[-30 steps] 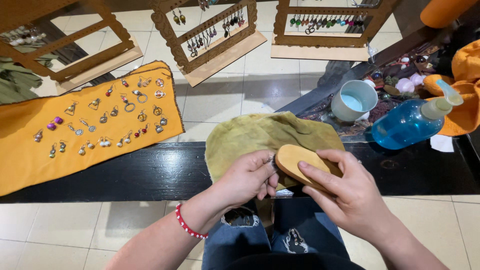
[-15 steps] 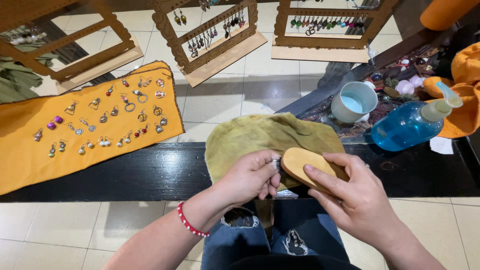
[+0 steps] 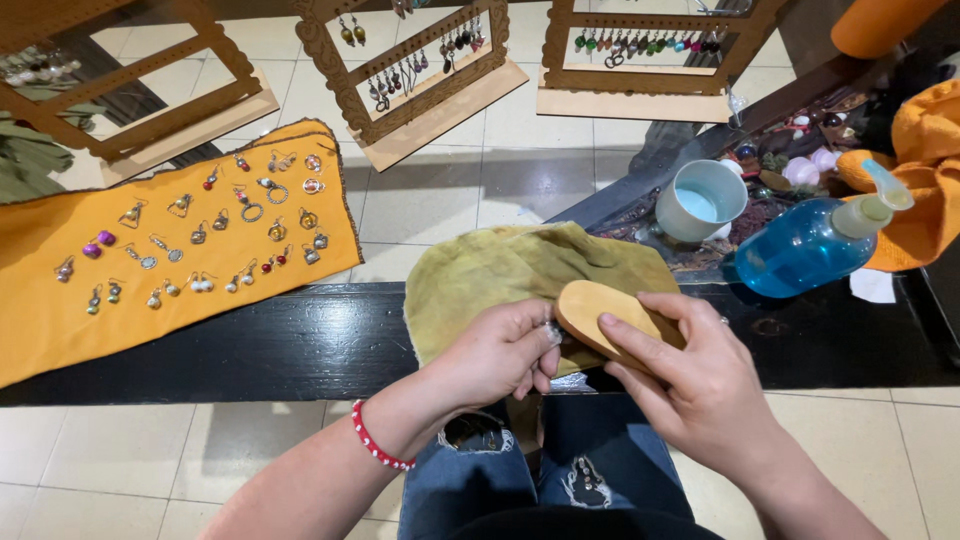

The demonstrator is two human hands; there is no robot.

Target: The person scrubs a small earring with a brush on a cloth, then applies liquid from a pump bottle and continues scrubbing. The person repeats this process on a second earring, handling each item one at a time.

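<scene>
Over the near edge of the dark worktop (image 3: 250,345), right hand (image 3: 700,385) closed around an oval wooden brush (image 3: 598,312), fingers laid along its top and far side, brush back facing up. Left hand (image 3: 500,352) just beside it, fingers pinched shut on a small silvery piece (image 3: 552,330), too small to identify, touching the brush's near end. Both hands resting above an olive-green cloth (image 3: 500,270) spread on the worktop. Red bead bracelet (image 3: 378,448) on the left wrist. To the left, orange cloth (image 3: 40,310) carrying rows of earrings (image 3: 200,235). To the right, pale blue cup (image 3: 702,200) and blue spray bottle (image 3: 800,255) lying tilted, near each other. Beyond, wooden display racks (image 3: 420,70) hung with earrings, standing on tiled floor (image 3: 450,190).
</scene>
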